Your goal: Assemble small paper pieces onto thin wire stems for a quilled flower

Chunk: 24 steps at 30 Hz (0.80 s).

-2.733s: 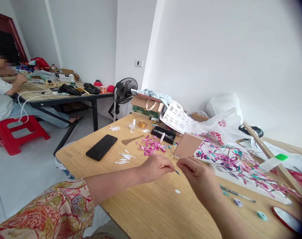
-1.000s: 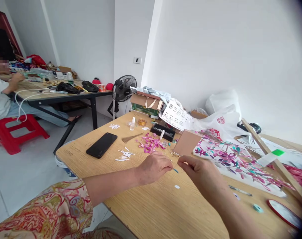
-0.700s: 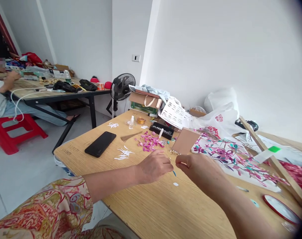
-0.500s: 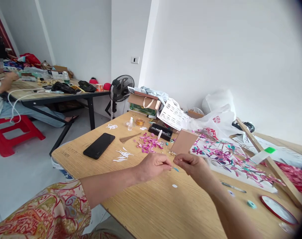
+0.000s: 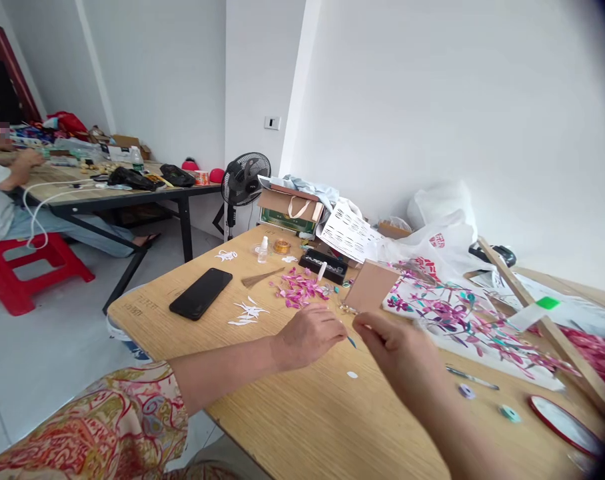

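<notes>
My left hand [image 5: 310,337] is closed in a pinch above the wooden table, holding a slim blue petal-shaped piece [image 5: 351,342] whose tip sticks out past the fingertips. Just to its right, my right hand [image 5: 400,347] is also pinched, a small gap apart from the left. Whatever lies between the right fingertips is too fine to make out. Below them on the tabletop lies a small white oval piece [image 5: 352,375]. Beyond the left hand spreads a pile of pink petals [image 5: 300,287], and white petal-shaped cutouts [image 5: 247,312] lie nearer the phone.
A black phone [image 5: 201,293] is at the left, near a small clear bottle [image 5: 263,250]. Pink-purple flower sprays [image 5: 462,313] lie on white material at the right, with a wooden bar [image 5: 547,327], a pen [image 5: 472,378] and tape rolls [image 5: 510,413]. A co-worker sits at another table [image 5: 77,193].
The right hand has turned slightly and moved a little right, widening the gap between the hands. The left hand still pinches the blue piece, now angled more steeply downward. The camera view has shifted slightly.
</notes>
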Each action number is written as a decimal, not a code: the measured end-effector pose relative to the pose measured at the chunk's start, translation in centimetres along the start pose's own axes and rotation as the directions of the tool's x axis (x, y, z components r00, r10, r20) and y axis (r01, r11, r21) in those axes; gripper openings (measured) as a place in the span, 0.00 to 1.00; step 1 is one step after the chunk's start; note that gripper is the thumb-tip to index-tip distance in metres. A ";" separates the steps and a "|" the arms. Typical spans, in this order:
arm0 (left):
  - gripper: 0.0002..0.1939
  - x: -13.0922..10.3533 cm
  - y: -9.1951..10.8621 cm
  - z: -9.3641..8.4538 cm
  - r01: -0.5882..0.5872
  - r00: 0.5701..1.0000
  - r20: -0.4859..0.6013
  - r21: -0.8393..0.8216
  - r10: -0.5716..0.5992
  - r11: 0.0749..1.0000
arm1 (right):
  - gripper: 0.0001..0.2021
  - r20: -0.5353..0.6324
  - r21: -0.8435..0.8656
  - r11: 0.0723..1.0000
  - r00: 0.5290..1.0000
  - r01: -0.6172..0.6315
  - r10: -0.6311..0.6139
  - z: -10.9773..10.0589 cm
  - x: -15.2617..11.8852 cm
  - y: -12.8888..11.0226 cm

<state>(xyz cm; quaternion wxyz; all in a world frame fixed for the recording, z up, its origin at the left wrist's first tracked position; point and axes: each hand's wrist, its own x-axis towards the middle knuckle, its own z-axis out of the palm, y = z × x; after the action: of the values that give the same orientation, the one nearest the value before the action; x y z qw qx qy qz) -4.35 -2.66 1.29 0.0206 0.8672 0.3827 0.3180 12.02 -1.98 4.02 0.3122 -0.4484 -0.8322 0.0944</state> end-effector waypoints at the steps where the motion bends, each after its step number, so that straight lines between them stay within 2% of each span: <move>1: 0.08 0.0 0.3 -0.1 0.029 1.000 0.007 -0.073 -0.029 0.997 | 0.11 0.043 0.072 0.997 0.999 -0.023 0.020 -0.4 0.5 0.9; 3: 0.07 0.0 0.8 -0.2 0.158 0.987 0.017 -0.260 -0.159 0.953 | 0.11 0.151 0.265 0.957 0.985 -0.117 0.079 -0.3 1.3 2.7; 4: 0.06 0.1 0.9 -0.2 0.245 0.967 0.029 -0.363 -0.252 0.899 | 0.11 0.189 0.364 0.917 0.977 -0.163 0.098 0.0 1.5 3.4; 6: 0.04 0.2 1.1 -0.1 0.393 0.903 0.082 -0.556 -0.421 0.733 | 0.12 0.233 0.530 0.811 0.962 -0.247 0.140 1.3 1.5 4.2; 8: 0.04 0.3 1.1 0.1 0.454 0.846 0.128 -0.683 -0.518 0.573 | 0.14 0.252 0.644 0.700 0.950 -0.308 0.186 2.8 1.0 4.2; 9: 0.04 0.4 1.1 0.1 0.459 0.830 0.135 -0.716 -0.541 0.525 | 0.14 0.261 0.683 0.651 0.943 -0.331 0.206 3.6 0.7 3.9; 11: 0.03 0.5 0.9 0.1 0.456 0.818 0.123 -0.735 -0.562 0.502 | 0.15 0.268 0.733 0.579 0.934 -0.356 0.235 5.0 0.1 3.2; 14: 0.04 0.8 0.7 0.1 0.451 0.818 0.071 -0.697 -0.571 0.558 | 0.15 0.240 0.741 0.570 0.933 -0.355 0.270 6.6 -0.5 2.0; 16: 0.04 0.8 0.5 0.1 0.436 0.837 0.006 -0.610 -0.547 0.661 | 0.14 0.207 0.705 0.618 0.934 -0.348 0.291 7.2 -1.0 1.2; 17: 0.04 0.8 0.4 0.2 0.421 0.854 -0.037 -0.539 -0.520 0.730 | 0.14 0.180 0.659 0.670 0.937 -0.342 0.301 7.3 -1.2 0.7; 19: 0.05 0.7 0.0 0.3 0.356 0.902 -0.110 -0.353 -0.417 0.865 | 0.13 0.097 0.489 0.817 0.951 -0.304 0.295 6.9 -1.7 -0.2; 21: 0.08 0.5 -0.5 0.4 0.242 0.957 -0.124 -0.156 -0.262 0.958 | 0.13 0.005 0.241 0.942 0.971 -0.234 0.240 6.0 -2.1 -1.1; 24: 0.11 0.1 -1.0 0.6 0.065 0.997 -0.042 0.060 -0.063 0.996 | 0.14 -0.041 0.016 0.992 0.992 -0.123 0.123 3.6 -1.9 -1.4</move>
<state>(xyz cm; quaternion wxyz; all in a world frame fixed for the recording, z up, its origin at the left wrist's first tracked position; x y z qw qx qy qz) -4.60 -1.81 0.61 -0.0034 0.8481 0.4202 0.3226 9.67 -3.84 1.01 0.3260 -0.4986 -0.7957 0.1097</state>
